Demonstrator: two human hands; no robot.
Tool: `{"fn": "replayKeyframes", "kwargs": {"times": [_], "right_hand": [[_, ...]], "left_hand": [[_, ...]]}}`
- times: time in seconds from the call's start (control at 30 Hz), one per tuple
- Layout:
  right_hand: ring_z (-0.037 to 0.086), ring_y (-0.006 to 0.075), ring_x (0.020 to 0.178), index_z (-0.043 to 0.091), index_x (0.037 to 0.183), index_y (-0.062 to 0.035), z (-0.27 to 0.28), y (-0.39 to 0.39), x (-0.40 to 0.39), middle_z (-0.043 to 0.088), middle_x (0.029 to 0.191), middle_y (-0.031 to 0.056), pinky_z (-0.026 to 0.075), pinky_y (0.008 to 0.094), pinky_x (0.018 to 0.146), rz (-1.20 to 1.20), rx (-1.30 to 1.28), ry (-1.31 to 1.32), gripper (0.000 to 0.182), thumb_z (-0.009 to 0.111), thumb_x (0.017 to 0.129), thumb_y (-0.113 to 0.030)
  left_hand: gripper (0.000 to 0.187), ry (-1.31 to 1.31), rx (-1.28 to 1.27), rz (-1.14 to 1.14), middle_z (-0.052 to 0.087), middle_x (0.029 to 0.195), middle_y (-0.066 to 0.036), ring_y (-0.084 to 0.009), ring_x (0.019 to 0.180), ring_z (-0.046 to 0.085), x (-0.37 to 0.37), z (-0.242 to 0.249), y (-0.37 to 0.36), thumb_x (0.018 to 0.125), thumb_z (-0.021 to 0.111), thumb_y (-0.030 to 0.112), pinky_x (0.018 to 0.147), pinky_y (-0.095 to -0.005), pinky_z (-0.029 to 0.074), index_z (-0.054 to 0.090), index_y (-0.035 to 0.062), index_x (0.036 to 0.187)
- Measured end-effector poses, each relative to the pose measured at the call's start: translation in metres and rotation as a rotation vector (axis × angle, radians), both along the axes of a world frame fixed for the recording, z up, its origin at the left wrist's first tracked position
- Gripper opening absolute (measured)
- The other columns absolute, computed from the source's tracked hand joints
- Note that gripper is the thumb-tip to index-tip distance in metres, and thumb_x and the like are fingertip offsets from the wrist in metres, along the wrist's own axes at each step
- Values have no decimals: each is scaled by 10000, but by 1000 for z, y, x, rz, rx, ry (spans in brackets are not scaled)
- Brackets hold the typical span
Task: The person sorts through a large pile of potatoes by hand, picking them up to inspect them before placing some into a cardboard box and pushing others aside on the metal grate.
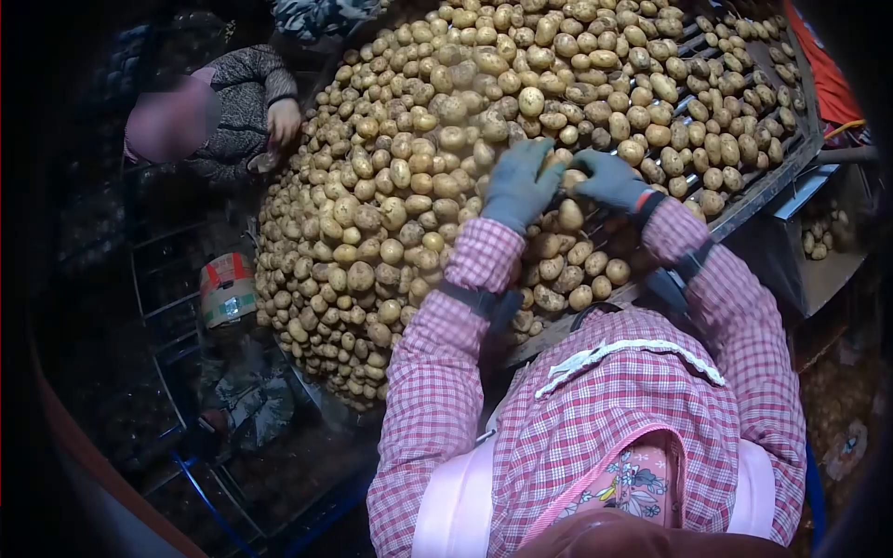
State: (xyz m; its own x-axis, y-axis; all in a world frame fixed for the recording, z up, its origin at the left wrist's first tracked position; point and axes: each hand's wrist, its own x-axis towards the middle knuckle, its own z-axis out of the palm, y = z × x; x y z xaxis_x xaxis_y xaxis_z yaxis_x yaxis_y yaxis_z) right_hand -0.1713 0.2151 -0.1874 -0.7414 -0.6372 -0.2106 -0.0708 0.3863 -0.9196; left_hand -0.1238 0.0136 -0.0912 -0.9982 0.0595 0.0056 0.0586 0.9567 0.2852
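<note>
A big heap of potatoes [391, 172], yellow-brown and partly dirt-marked, spreads in front of me. Both hands wear grey-green gloves and work close together at the heap's near right side. My left hand [521, 183] is closed at a potato [559, 158], thumb and fingers on either side of it. Just to its right, my right hand [609, 180] curls its fingertips around another potato [574, 178]. The gloves partly hide both potatoes. Below my wrists lie more loose potatoes [570, 272] near the edge of the surface.
Metal bars [690, 104] show between potatoes at the right, beside a metal rim [777, 181]. A box [819, 237] holding potatoes stands beyond it. Another person [237, 107] reaches to the heap's left side. A taped round container [228, 290] sits at the left.
</note>
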Motion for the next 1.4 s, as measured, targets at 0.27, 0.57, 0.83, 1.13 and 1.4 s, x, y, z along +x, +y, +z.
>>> {"fn": "replayKeyframes", "kwargs": {"times": [0.27, 0.57, 0.83, 1.13, 1.4], "right_hand": [[657, 211, 906, 498, 1453, -79, 73, 93, -4, 655, 1088, 83, 611, 394, 756, -387, -725, -881, 587, 632, 890, -176], [642, 138, 707, 677, 1101, -63, 51, 63, 0, 657, 857, 24, 531, 280, 621, -449, -587, -781, 319, 624, 975, -351], [654, 133, 734, 667, 1187, 40, 55, 36, 16, 661, 854, 54, 565, 257, 657, -280, -523, -698, 385, 525, 852, -85], [594, 64, 700, 736, 1127, -35, 51, 48, 28, 643, 818, -16, 492, 210, 610, -392, -523, -798, 252, 544, 994, -130], [586, 57, 742, 711, 1196, -46, 38, 82, 35, 629, 859, -21, 503, 203, 634, -329, -498, -636, 295, 490, 1016, -124]], "left_hand": [[435, 114, 43, 334, 650, 1200, -196, -322, 1193, 598, -64, -17, -122, 918, 660, 320, 1042, -416, 479, 659, 64, 1270], [515, -155, -93, 385, 621, 1261, -193, -353, 1194, 592, -78, -18, -73, 846, 676, 460, 1032, -436, 472, 676, 144, 1252], [475, -84, 228, 68, 615, 1146, -145, -334, 1109, 595, 8, -28, 4, 825, 748, 293, 960, -431, 499, 642, 171, 1272], [304, 149, -84, 212, 697, 1056, -166, -357, 999, 639, 5, -16, -75, 859, 706, 252, 904, -451, 502, 725, 62, 1096], [357, 120, 83, -85, 685, 1091, -116, -313, 1040, 627, -5, -23, -6, 846, 718, 277, 925, -426, 492, 707, 104, 1159]]}}
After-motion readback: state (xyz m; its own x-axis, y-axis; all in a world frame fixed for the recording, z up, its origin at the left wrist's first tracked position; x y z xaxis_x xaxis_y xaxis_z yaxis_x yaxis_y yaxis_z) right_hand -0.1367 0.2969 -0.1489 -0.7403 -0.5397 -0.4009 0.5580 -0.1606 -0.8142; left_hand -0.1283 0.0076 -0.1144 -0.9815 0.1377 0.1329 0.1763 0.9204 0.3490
